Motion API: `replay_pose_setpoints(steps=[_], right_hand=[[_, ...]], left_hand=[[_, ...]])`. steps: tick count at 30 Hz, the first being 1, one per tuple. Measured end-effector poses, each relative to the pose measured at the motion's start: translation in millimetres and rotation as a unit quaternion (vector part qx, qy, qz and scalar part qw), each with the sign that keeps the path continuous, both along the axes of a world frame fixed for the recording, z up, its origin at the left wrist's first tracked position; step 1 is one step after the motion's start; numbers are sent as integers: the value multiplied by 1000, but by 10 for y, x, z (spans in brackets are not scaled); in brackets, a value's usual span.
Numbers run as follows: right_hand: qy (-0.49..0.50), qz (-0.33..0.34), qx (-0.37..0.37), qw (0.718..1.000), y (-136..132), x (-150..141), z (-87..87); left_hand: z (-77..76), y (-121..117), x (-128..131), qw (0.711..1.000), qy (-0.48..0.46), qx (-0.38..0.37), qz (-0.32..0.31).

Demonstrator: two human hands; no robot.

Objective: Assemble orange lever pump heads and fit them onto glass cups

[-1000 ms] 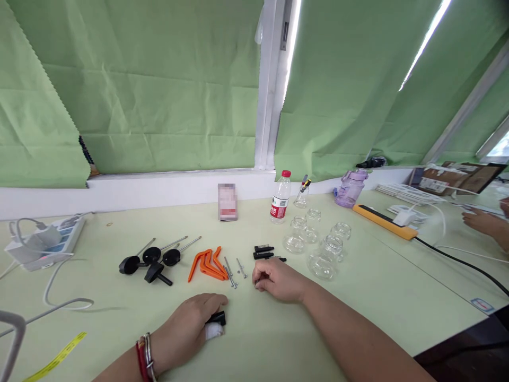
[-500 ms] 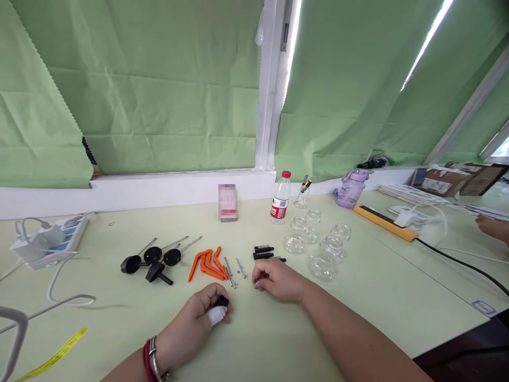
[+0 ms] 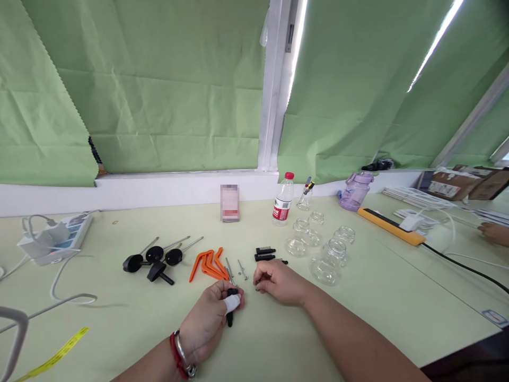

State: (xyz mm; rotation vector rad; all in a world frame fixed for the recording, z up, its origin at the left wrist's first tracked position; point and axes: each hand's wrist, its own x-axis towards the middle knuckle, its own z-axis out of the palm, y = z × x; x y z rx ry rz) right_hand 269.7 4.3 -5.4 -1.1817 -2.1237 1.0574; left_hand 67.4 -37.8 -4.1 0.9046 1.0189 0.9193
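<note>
My left hand [image 3: 207, 315], white tape on its thumb, is closed round a small black plastic part [image 3: 230, 319] whose lower end sticks out below the thumb. Just to the right, my right hand [image 3: 280, 282] pinches something tiny and dark, mostly hidden by the fingertips. Several bolts [image 3: 241, 269] lie between and beyond the hands, beside orange bent handles [image 3: 209, 265]. Behind my right hand are black ridged pieces [image 3: 265, 257]. Farther left lie several round black parts [image 3: 174, 257], some with metal rods.
Several glass jars [image 3: 326, 268] stand right of my right hand, near a red-capped bottle [image 3: 283, 201] and a purple bottle [image 3: 355, 191]. An orange power strip [image 3: 389, 227] lies at right, a white one [image 3: 59, 239] at left. Another person's hand [image 3: 493, 232] shows at the right edge.
My left hand has moved right and slightly up, closer to the right hand. The black part in it is turned so that more of its length shows. My right hand stays nearly in place.
</note>
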Motion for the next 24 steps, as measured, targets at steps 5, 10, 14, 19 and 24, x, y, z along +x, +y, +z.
replay_pose_setpoints(steps=[5,10,14,19,24], right_hand=[[-3,-1,6,1000,12,-1,-15],[-9,-8,8,1000,0,-15,15],[-6,-7,12,1000,-16,-21,38],[-4,-8,13,1000,-13,-14,33],[-3,-9,15,1000,-1,-9,24]], left_hand=[[5,-22,-42,999,25,35,-25],[-34,22,-99,997,52,61,-19],[-47,53,-132,996,57,69,-16],[-49,62,-151,994,75,82,-14],[-24,58,-145,993,80,79,-22]])
